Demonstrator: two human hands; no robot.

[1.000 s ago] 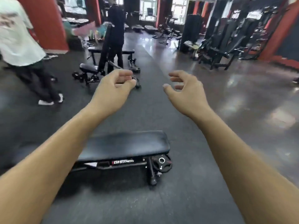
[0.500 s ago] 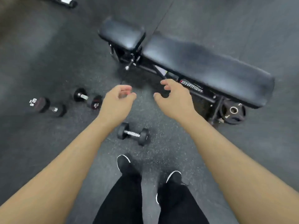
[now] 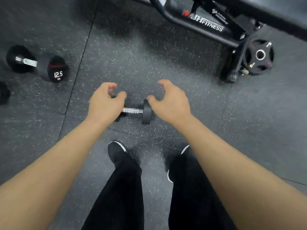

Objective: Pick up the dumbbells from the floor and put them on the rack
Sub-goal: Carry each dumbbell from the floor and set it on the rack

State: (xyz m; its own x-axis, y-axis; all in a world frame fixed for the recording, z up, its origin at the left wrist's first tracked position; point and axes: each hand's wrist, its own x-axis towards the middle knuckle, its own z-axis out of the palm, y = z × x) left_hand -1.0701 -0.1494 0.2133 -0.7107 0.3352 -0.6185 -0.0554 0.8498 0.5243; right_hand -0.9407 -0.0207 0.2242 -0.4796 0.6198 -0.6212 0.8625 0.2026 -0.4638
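The person's black shoes (image 3: 117, 151) are standing on the speckled floor (image 3: 132, 63), toes pointing at a small dumbbell (image 3: 132, 110). It is lying crosswise just ahead of them, on the floor tile right of the seam. Both bare forearms are reaching down over it. The left grip (image 3: 103, 103) is hovering over the dumbbell's left head and hiding most of it, and the right grip (image 3: 171, 102) is hovering at the right head. Each grip is standing apart, fingers loosely hooked and thumb clear of them, clamping nothing. Whether either is brushing the rubber I cannot tell. The chrome handle is showing bare between them.

By my reading the pick-up step is only beginning, with no dumbbell being lifted yet. The next move is calling for one grip to slide inward and wrap the handle at its middle, so that the weight is hanging level.

Farther off, on the tile left of the seam, a dumbbell marked 12.5 (image 3: 26, 61) is waiting. Part of another black weight (image 3: 4, 94) is showing beside it. Beyond, a weight plate (image 3: 260, 55) is leaning at the foot of a bench frame (image 3: 199, 22). The rack is not showing
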